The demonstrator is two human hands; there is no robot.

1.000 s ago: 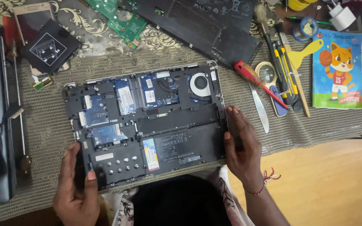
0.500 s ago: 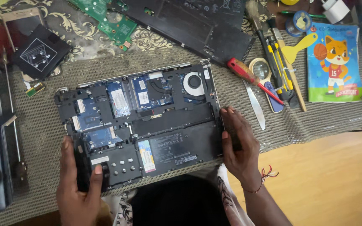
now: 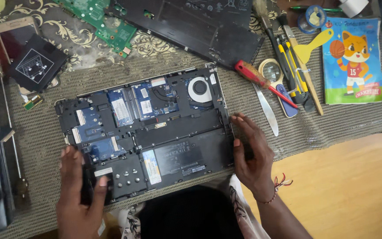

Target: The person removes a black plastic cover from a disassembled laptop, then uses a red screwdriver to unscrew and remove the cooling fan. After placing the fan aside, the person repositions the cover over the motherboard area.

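an open laptop (image 3: 149, 132) w/ its bottom cover off lies flat in the middle of a woven grey-brown mat (image 3: 332, 119), insides facing up. lots of stuff sits around it: a red-handled screwdriver (image 3: 261, 82) just off its top right corner, a thin metal pry blade (image 3: 266, 108) beside that, a small magnifier (image 3: 272, 69), yellow & black tools (image 3: 290, 66), a wood-handled brush (image 3: 306, 77) & a kids' book (image 3: 354, 59) w/ a cartoon cat farther right. behind the laptop lies a big black cover panel (image 3: 200, 26), a green circuit board (image 3: 100, 17) & a black square card (image 3: 36, 66) on the left. nothing sits on top of the laptop, only the hands are at its edges. inside it looks hard & bumpy: blue boards, a round white fan (image 3: 200, 88), a flat black battery w/ a white label. the mat is rough, the table at bottom right is smooth wood. left hand (image 3: 80, 194) grips the laptop's near left corner, thumb on top, fingers curled under. right hand (image 3: 250, 152) lies fairly flat & open against the right edge, fingertips touching the frame, holding nothing else. vs half a sec ago, the laptop sits a bit farther right & lower in view, both hands are on the same edges as before, tools look unmoved.
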